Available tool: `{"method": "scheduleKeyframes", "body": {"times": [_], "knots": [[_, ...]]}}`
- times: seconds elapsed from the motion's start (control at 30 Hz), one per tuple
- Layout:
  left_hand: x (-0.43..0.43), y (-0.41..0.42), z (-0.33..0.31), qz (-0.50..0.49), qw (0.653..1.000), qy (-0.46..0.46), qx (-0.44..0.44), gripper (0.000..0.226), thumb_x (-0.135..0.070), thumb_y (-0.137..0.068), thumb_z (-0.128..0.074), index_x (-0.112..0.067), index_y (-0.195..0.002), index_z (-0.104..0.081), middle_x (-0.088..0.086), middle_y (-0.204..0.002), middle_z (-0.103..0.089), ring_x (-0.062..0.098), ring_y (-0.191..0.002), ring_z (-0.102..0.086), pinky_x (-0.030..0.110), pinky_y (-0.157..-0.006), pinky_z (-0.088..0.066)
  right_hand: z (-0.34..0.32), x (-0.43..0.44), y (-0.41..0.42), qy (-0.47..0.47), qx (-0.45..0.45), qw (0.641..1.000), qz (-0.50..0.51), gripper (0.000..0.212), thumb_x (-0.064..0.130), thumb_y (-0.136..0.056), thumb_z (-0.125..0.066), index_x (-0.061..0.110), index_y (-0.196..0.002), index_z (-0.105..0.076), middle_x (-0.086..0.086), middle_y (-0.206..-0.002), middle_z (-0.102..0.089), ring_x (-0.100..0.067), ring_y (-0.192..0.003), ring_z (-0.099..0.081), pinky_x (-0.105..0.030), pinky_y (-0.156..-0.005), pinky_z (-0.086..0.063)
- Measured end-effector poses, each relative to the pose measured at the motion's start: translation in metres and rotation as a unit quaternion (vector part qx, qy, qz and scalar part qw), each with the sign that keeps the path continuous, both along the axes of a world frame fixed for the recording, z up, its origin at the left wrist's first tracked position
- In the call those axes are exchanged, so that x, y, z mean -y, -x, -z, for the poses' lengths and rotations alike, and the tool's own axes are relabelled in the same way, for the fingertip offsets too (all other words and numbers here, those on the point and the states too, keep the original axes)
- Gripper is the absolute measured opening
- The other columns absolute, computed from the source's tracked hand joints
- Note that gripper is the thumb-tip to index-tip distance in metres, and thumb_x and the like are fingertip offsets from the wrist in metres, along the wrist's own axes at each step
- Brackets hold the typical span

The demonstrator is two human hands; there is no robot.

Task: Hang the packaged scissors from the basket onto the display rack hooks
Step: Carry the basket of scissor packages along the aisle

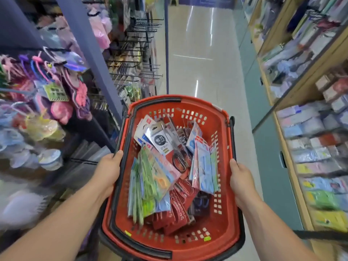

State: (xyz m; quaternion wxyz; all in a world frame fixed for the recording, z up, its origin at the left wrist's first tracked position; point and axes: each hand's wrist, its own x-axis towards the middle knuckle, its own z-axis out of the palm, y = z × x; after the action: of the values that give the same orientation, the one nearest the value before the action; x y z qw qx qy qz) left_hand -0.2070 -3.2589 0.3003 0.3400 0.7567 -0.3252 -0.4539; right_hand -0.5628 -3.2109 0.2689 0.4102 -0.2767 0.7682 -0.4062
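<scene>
Okay, your left hand (108,170) and right hand (243,179) each grip the basket (227,223) rim. Scissors (165,146) lie between them, long axes mostly pointing away; hooks (150,74) sit forward-left, nearer your left hand.

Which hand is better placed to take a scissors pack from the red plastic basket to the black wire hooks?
Probably the left hand: it grips the red plastic basket on the side of the black wire hooks. The right hand would cross over the scissors packs.

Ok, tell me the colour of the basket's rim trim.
Black, on a red basket; the head view shows it best along the rim trim.
</scene>
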Motion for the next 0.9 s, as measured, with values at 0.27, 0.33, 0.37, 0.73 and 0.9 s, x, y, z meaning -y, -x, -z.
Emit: {"method": "scheduleKeyframes", "body": {"times": [0.27,0.33,0.37,0.73,0.9], "knots": [[0.081,0.021,0.035,-0.010,0.999,-0.037,0.009,0.044,-0.034,-0.111,-0.050,0.004,-0.104,-0.071,0.017,-0.093,-0.075,0.029,-0.080,-0.069,0.031,-0.069,-0.050,0.038,0.087,0.022,-0.059,0.045,0.997,-0.020,0.049,0.049,-0.107,-0.045,0.010,-0.100,-0.073,-0.009,-0.095,-0.080,-0.029,-0.088,-0.079,-0.055,-0.088,-0.062],[0.094,0.019,0.046,-0.014,0.999,-0.050,-0.002,0.044,-0.034,-0.111,-0.052,0.005,-0.104,-0.071,0.019,-0.093,-0.076,0.035,-0.083,-0.071,0.037,-0.074,-0.054,0.051,0.094,0.023,-0.068,0.049,0.996,-0.010,0.056,0.059,-0.098,-0.047,0.011,-0.099,-0.074,-0.009,-0.095,-0.080,-0.030,-0.089,-0.079,-0.058,-0.089,-0.061],[0.099,0.018,0.051,-0.018,0.998,-0.056,-0.014,0.042,-0.033,-0.110,-0.053,0.004,-0.104,-0.071,0.023,-0.096,-0.077,0.040,-0.087,-0.073,0.043,-0.081,-0.057,0.059,0.096,0.024,-0.070,0.056,0.996,-0.007,0.060,0.064,-0.093,-0.047,0.011,-0.099,-0.074,-0.009,-0.095,-0.080,-0.031,-0.090,-0.079,-0.059,-0.089,-0.061],[0.148,0.004,0.058,-0.008,0.996,-0.074,-0.039,0.036,-0.036,-0.108,-0.057,-0.009,-0.091,-0.074,0.018,-0.089,-0.078,0.033,-0.078,-0.071,0.052,-0.087,-0.058,0.067,0.112,0.011,-0.094,0.073,0.992,0.033,0.063,0.072,-0.086,-0.049,0.015,-0.102,-0.071,-0.007,-0.098,-0.080,-0.030,-0.091,-0.079,-0.058,-0.090,-0.061],[0.153,-0.010,0.062,-0.034,0.995,-0.081,-0.044,0.035,-0.034,-0.107,-0.058,-0.006,-0.094,-0.075,0.023,-0.094,-0.077,0.034,-0.080,-0.071,0.062,-0.093,-0.059,0.066,0.125,-0.004,-0.090,0.061,0.994,0.021,0.052,0.071,-0.088,-0.048,0.024,-0.091,-0.071,-0.008,-0.094,-0.079,-0.034,-0.091,-0.077,-0.061,-0.090,-0.060]]}}
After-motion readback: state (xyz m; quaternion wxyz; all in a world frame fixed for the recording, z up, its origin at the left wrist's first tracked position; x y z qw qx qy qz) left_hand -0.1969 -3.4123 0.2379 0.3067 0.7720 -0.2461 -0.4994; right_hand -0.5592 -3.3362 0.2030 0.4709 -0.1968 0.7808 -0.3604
